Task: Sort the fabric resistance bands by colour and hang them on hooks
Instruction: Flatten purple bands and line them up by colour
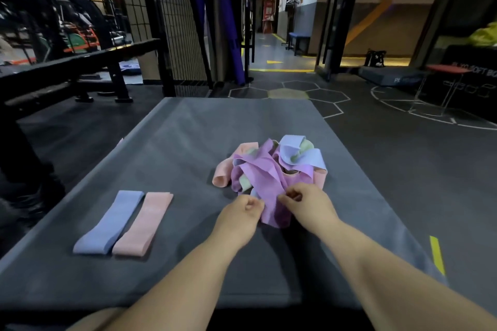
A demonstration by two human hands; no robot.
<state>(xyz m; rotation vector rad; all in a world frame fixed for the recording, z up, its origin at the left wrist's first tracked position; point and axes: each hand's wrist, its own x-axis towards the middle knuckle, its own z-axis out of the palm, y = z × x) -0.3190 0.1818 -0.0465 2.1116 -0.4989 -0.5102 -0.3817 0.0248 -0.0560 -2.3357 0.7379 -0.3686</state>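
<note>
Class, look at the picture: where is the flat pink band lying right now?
In the head view, the flat pink band lies on the grey mat's left side, directly right of the flat blue band, left of both hands.

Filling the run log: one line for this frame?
stage: sorting | left hand, right hand: both pinch purple band in pile | blue band, pink band: flat, side by side
</note>
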